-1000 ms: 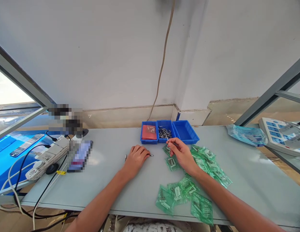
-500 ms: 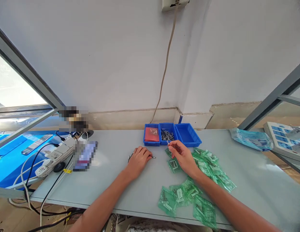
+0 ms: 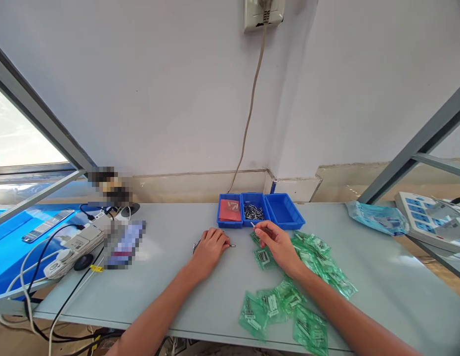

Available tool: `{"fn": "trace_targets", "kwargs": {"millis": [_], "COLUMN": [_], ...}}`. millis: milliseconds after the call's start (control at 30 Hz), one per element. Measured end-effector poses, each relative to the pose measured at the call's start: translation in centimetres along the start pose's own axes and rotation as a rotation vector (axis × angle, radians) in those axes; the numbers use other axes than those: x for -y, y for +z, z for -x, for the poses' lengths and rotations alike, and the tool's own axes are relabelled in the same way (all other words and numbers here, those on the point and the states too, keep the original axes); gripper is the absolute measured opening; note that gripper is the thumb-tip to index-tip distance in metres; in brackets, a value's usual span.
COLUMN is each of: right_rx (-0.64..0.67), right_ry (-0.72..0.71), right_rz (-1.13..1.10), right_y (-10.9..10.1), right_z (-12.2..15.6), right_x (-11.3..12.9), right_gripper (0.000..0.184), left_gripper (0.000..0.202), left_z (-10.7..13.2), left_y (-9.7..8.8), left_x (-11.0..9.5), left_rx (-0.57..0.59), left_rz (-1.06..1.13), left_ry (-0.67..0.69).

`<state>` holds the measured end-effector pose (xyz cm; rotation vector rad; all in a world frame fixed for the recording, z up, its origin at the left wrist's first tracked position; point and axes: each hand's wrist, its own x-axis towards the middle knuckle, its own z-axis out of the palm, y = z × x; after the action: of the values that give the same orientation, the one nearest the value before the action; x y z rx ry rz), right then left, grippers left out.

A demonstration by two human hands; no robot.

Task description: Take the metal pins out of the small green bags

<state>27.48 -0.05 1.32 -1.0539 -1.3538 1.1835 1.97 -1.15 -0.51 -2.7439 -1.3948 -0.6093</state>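
Observation:
My left hand (image 3: 210, 251) rests on the grey table, its fingers curled over small metal pins. One metal pin (image 3: 232, 245) pokes out by the index finger, and more metal shows at the hand's left side. My right hand (image 3: 277, 244) is raised in a pinch near the front of the blue bins. Between its thumb and fingertips is a small thin piece with a pale tip (image 3: 252, 224), too small to name. Beneath and beside that hand lie green plastic bags (image 3: 265, 258) with pins and white pieces inside. The middle blue bin (image 3: 254, 211) holds many loose metal pins.
The left blue bin (image 3: 230, 210) contains red bags; the right blue bin (image 3: 284, 208) stands beside the middle one. More green bags (image 3: 320, 259) spread to the right. Power strips (image 3: 72, 247) with cables lie left, a blue plastic packet (image 3: 378, 217) and a socket board (image 3: 424, 217) right.
The camera view has shifted slightly. My right hand still pinches the small piece, whose pale tip now points left toward the middle bin's front. The left hand stays over the pins.

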Motion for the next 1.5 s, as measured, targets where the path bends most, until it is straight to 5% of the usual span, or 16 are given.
{"fn": "trace_targets", "kwargs": {"millis": [667, 1300, 1500], "right_rx": [0.057, -0.007, 0.085], "right_ry": [0.215, -0.038, 0.233], "right_rz": [-0.466, 0.188, -0.3], "right_y": [-0.3, 0.0, 0.4], "right_z": [0.0, 0.6, 0.5], "right_x": [0.1, -0.7, 0.6], "right_gripper": [0.029, 0.026, 0.032], "left_gripper": [0.023, 0.024, 0.024], "left_z": [0.0, 0.2, 0.2], "left_y": [0.1, 0.5, 0.5], "left_x": [0.0, 0.3, 0.4], "left_rx": [0.012, 0.006, 0.013], "left_rz": [0.037, 0.031, 0.053], "left_ry": [-0.001, 0.024, 0.017]}}
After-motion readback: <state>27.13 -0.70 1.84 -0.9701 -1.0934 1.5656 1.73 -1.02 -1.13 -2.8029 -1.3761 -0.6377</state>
